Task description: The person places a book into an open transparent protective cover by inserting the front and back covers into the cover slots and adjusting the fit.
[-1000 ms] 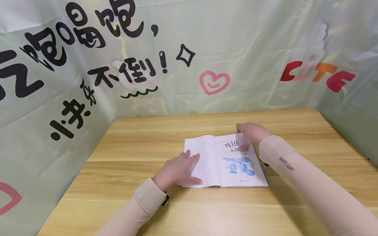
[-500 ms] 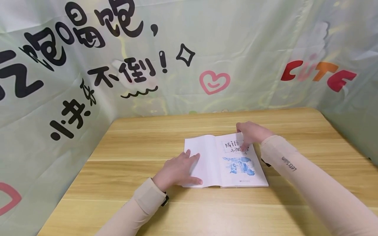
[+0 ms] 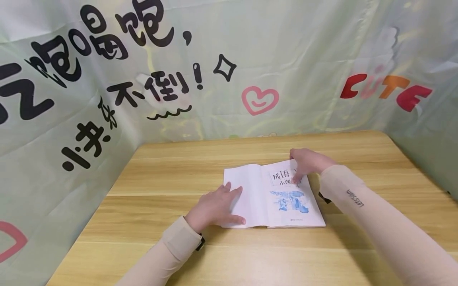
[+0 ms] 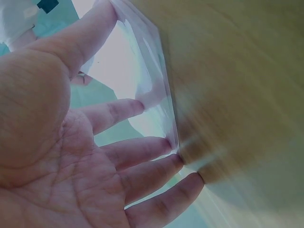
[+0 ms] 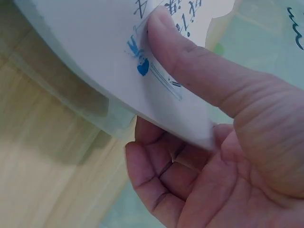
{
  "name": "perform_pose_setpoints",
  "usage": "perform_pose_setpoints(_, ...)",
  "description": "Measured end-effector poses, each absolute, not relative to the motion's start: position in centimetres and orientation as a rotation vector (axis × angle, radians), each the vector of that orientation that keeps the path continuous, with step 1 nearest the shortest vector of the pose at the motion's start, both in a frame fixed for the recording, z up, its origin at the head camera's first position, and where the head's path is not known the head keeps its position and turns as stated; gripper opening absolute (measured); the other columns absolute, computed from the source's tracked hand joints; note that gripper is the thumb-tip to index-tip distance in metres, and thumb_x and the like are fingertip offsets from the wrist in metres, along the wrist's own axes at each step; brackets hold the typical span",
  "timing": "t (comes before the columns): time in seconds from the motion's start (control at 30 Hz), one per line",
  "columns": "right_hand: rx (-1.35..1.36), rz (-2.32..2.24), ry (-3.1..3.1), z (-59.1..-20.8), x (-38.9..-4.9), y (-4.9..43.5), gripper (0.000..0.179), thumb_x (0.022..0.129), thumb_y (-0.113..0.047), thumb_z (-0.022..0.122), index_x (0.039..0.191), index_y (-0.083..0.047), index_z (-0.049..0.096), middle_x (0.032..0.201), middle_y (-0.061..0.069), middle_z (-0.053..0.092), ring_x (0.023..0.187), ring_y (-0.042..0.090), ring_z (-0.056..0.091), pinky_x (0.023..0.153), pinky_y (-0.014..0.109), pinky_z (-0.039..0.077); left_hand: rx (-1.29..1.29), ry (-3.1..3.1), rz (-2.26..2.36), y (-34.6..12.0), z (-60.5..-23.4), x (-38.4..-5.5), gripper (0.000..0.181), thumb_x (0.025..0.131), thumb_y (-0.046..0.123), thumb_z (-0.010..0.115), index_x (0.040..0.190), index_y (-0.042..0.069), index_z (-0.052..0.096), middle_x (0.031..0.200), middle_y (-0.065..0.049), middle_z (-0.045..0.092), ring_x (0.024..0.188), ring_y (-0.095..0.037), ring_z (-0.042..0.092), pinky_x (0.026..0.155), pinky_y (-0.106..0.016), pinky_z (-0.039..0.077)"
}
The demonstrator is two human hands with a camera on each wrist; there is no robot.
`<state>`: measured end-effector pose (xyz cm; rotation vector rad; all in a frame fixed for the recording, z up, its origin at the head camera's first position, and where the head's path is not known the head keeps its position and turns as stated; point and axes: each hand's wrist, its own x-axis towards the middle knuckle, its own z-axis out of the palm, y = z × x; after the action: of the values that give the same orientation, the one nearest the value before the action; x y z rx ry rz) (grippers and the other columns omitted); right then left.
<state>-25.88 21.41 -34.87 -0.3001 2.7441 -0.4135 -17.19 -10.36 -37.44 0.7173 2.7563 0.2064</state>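
An open book lies on the table, its left side blank and its right page printed with a title and a blue drawing. My left hand rests with spread fingers on the blank side. In the left wrist view its thumb and fingertips reach the book's edge. At the upper right corner my right hand pinches the printed page. The right wrist view shows the thumb on top of that page and the other fingers curled beneath it. A paler layer of the book shows below the raised edge.
The wooden table stretches around the book on all sides. A pale green cloth with black characters and a pink heart hangs behind and along both sides.
My right hand has shifted slightly to the right, and the page corner has moved a little with it. The left hand stays in place on the book.
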Motion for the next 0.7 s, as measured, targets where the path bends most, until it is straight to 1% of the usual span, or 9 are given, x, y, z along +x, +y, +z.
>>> perform_pose_setpoints(0.17,-0.285,-0.484,2.742,-35.7,-26.4,22.4,0.079,0.078,-0.029,0.098,0.133,0.011,0.058,0.122,0.024,0.070,0.109,0.037,0.065,0.101,0.059,0.054,0.722,2.763,0.200,-10.5,-37.5,-17.2,0.091,0.090,0.058,0.081,0.165,0.020,0.045,0.171,-0.021,0.040,0.155,-0.040,0.046,0.113,-0.062,0.051)
perform_pose_setpoints(0.27,-0.269,-0.607,2.726,-36.3,-26.4,23.4,0.079,0.081,-0.033,0.096,0.134,0.012,0.056,0.124,0.025,0.069,0.110,0.037,0.064,0.102,0.058,0.052,0.719,2.771,0.191,-10.4,-37.6,-17.2,0.091,0.090,0.059,0.081,0.165,0.020,0.045,0.171,-0.021,0.040,0.155,-0.039,0.047,0.112,-0.062,0.051)
perform_pose_setpoints(0.4,-0.250,-0.781,2.668,-36.7,-26.1,24.7,0.075,0.088,-0.037,0.090,0.136,0.008,0.054,0.124,0.022,0.068,0.108,0.032,0.062,0.097,0.050,0.051,0.734,2.777,0.176,-10.3,-37.8,-17.4,0.092,0.090,0.060,0.081,0.164,0.020,0.045,0.171,-0.021,0.041,0.155,-0.039,0.047,0.112,-0.060,0.052)
perform_pose_setpoints(0.47,-0.236,-0.899,2.615,-36.7,-26.0,25.2,0.077,0.093,-0.040,0.085,0.142,0.007,0.050,0.127,0.021,0.068,0.109,0.028,0.064,0.096,0.045,0.052,0.744,2.781,0.169,-10.3,-37.7,-17.5,0.092,0.089,0.060,0.082,0.164,0.019,0.046,0.170,-0.021,0.041,0.155,-0.038,0.047,0.113,-0.059,0.052)
perform_pose_setpoints(0.57,-0.222,-1.107,2.521,-36.8,-25.9,26.1,0.082,0.099,-0.042,0.078,0.154,0.006,0.042,0.133,0.019,0.068,0.109,0.021,0.068,0.095,0.036,0.056,0.746,2.780,0.164,-10.3,-37.7,-17.6,0.093,0.090,0.061,0.081,0.164,0.018,0.046,0.170,-0.021,0.042,0.155,-0.038,0.047,0.115,-0.059,0.051)
perform_pose_setpoints(0.63,-0.219,-1.256,2.438,-36.8,-25.7,26.7,0.082,0.103,-0.040,0.073,0.159,0.006,0.036,0.136,0.018,0.069,0.108,0.017,0.071,0.094,0.030,0.059,0.739,2.773,0.171,-10.3,-37.8,-17.6,0.093,0.090,0.061,0.081,0.165,0.018,0.045,0.171,-0.022,0.041,0.156,-0.038,0.045,0.117,-0.060,0.049)
perform_pose_setpoints(0.7,-0.238,-1.370,2.360,-36.8,-25.6,27.2,0.076,0.107,-0.036,0.068,0.160,0.007,0.035,0.140,0.019,0.069,0.107,0.014,0.073,0.093,0.027,0.061,0.735,2.770,0.178,-10.2,-37.8,-17.7,0.093,0.090,0.061,0.081,0.165,0.017,0.045,0.171,-0.022,0.040,0.157,-0.038,0.044,0.117,-0.061,0.048)
